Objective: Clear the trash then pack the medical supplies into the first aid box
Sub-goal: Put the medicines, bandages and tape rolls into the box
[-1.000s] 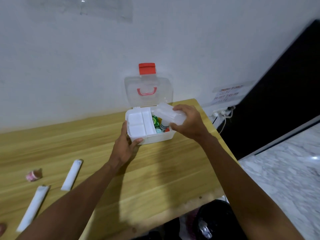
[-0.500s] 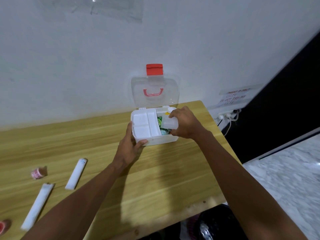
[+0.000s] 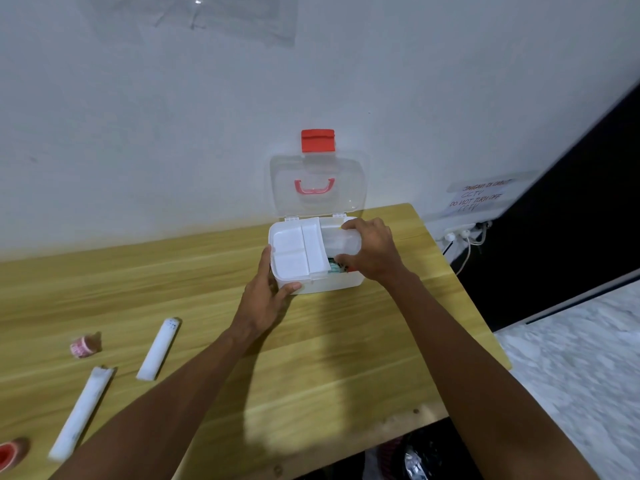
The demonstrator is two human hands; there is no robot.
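Fingers (image 3: 266, 263) of our left hand (image 3: 266, 301) grip the first aid box (image 3: 334, 284) at its near-left corner; our right hand (image 3: 374, 254) clasps a translucent container (image 3: 341, 240) atop the box's right side.

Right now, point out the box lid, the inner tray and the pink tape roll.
box lid (image 3: 317, 169), head view, clear panel, upper middle.
inner tray (image 3: 289, 242), head view, floor of its far left compartment.
pink tape roll (image 3: 83, 346), head view, side of the roll.
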